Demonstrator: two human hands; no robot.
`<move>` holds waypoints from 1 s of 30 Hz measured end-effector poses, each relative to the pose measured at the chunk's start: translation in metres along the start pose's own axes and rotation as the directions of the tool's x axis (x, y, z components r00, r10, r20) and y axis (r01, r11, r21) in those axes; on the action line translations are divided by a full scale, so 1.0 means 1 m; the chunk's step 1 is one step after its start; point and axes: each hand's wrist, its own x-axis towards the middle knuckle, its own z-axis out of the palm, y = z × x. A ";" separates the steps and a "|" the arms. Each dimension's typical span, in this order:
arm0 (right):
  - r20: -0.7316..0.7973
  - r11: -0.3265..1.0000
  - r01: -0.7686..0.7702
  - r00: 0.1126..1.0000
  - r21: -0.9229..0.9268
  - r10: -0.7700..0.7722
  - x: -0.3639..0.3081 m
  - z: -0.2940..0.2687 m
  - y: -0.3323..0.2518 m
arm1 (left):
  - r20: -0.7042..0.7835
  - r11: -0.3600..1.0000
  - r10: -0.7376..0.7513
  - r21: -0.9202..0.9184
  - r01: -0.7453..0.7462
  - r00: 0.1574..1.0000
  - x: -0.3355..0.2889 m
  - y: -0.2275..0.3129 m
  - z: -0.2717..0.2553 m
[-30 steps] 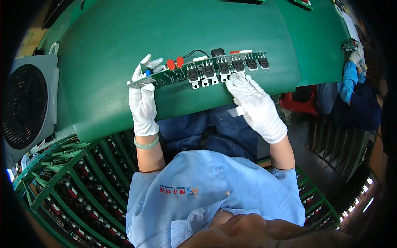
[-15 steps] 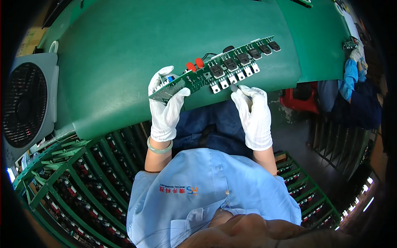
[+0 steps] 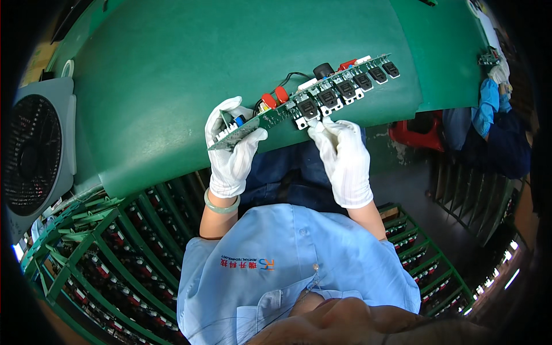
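Note:
A long green circuit board (image 3: 275, 118) is held aslant above the table, its right end farther away. Its left end lies in my gloved left hand (image 3: 231, 150), fingers behind and thumb at the near side. Several black components (image 3: 346, 89) with white tabs stick out along the near edge of its right half. Red discs (image 3: 269, 100), a black cylinder (image 3: 324, 71) and a dark wire show on its far side. My gloved right hand (image 3: 344, 160) is closed, fingertips pinched at the leftmost white tab; what lies between them is hidden.
A green mat (image 3: 241, 40) covers the table. A grey fan (image 3: 40, 144) stands at the left. Green racks (image 3: 123, 230) filled with boards flank me on both sides. At the right, a co-worker's gloved hand (image 3: 499, 75) is beside another board (image 3: 489, 58), near a red stool (image 3: 420, 138).
The board has tilted, showing more of its far-side parts and less of the white tabs. My right hand has moved left to the leftmost tab; the dark piece at its fingertips no longer shows.

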 end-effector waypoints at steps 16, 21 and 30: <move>0.084 0.960 0.280 0.956 0.021 -0.281 -0.004 0.014 -0.014 | 0.050 0.999 -0.033 0.034 0.031 0.998 0.001 0.001 -0.004; 0.131 0.945 0.294 0.941 0.142 -0.312 -0.002 -0.008 0.000 | 0.011 0.996 -0.073 -0.045 0.074 0.997 0.000 0.010 -0.001; -0.254 0.996 -0.048 0.965 0.071 0.065 0.010 -0.015 0.014 | -0.045 0.997 -0.074 0.012 0.075 0.996 -0.005 0.009 -0.023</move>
